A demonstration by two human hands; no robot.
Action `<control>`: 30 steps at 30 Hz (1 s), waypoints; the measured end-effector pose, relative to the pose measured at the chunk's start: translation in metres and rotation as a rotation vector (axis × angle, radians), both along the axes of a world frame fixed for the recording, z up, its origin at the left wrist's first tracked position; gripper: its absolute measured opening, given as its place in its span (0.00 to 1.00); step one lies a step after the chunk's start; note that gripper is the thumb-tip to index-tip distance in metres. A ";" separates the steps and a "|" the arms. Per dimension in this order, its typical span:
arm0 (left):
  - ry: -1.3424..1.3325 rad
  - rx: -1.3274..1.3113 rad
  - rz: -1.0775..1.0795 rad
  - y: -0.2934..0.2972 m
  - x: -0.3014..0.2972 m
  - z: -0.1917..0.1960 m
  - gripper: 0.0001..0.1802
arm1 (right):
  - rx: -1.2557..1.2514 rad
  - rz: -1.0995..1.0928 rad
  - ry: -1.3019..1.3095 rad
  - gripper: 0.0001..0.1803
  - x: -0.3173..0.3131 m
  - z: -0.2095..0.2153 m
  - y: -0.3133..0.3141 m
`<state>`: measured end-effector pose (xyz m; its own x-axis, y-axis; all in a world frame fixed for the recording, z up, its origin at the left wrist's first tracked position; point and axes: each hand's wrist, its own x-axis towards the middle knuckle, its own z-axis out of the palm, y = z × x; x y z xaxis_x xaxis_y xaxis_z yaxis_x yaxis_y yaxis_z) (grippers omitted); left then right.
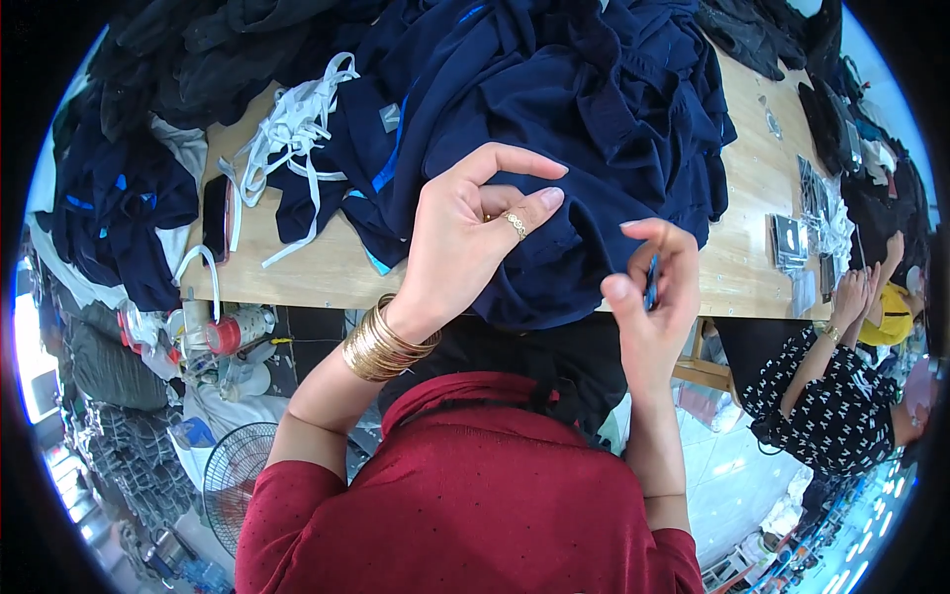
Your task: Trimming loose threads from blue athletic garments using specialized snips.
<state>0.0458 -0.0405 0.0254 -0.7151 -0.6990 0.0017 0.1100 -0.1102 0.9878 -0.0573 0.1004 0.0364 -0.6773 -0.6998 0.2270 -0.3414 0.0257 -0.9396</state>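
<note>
Partly, the right hand hides a blue object

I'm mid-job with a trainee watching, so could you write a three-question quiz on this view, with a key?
1. True or false: the person's left hand wears a ring.
2. Which of the person's hands has the small blue object in its grip?
3. What lies beside the white cords: A) a laptop, B) a phone, C) a hammer?

Key: 1. True. 2. The right hand. 3. B.
</note>
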 end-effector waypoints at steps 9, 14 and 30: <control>0.038 0.094 -0.047 -0.005 0.001 -0.007 0.11 | 0.082 0.099 -0.142 0.19 0.003 0.010 -0.017; 0.001 -0.039 -0.074 -0.005 0.003 -0.006 0.12 | 0.206 0.192 -0.280 0.06 -0.018 -0.002 -0.022; -0.070 0.135 -0.358 -0.013 0.013 -0.002 0.05 | 0.043 -0.085 0.230 0.18 -0.021 -0.002 -0.034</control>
